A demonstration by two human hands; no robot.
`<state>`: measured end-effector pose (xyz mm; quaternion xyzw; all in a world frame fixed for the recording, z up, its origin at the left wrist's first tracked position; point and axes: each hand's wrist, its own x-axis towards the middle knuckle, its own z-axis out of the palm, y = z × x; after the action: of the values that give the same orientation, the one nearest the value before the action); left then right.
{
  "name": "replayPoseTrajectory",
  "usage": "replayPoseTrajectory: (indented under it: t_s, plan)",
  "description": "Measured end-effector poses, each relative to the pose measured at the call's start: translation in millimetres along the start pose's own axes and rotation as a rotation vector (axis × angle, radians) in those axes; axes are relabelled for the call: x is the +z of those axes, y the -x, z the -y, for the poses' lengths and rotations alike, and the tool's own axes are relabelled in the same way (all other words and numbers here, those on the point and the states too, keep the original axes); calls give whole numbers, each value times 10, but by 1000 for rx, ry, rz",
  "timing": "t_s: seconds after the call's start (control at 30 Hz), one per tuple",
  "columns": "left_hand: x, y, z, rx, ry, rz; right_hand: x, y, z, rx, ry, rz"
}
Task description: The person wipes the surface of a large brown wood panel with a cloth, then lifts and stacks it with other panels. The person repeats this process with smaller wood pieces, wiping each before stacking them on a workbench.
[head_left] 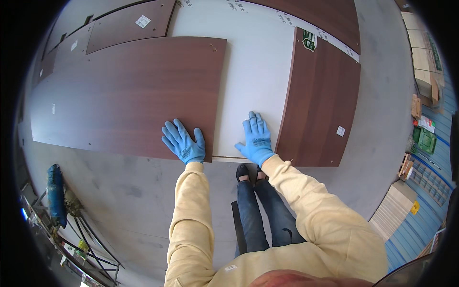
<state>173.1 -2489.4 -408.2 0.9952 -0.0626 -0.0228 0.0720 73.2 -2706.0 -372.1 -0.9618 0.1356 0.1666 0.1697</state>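
We see a grey floor (138,191), a blue ribbed surface (405,253) along the right side with 1 green container (424,140) and pale stacks (394,208) near it, and, lower left, a dark-legged stand (93,244) beside 1 blue bundle (56,196).

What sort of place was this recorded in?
Probably a furniture workshop: large, flat reddish-brown wood-grain panels lie spread out, with a layered pale-tan rectangular stack and a green plastic container along the right side.

2 arms (192,225) stretched forward, left hand (185,144) palm down, spread flat, right hand (258,140) palm down, thumb (240,148) out
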Motion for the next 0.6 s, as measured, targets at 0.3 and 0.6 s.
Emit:
replayPoseTrajectory:
  t_s: [0.3,0.6]
  plan:
    - [0,2,0,-4,6,15,92,-12,-10,-16,52,71]
    - [104,-52,46,2,26,24,92,-67,0,-1,-1,66]
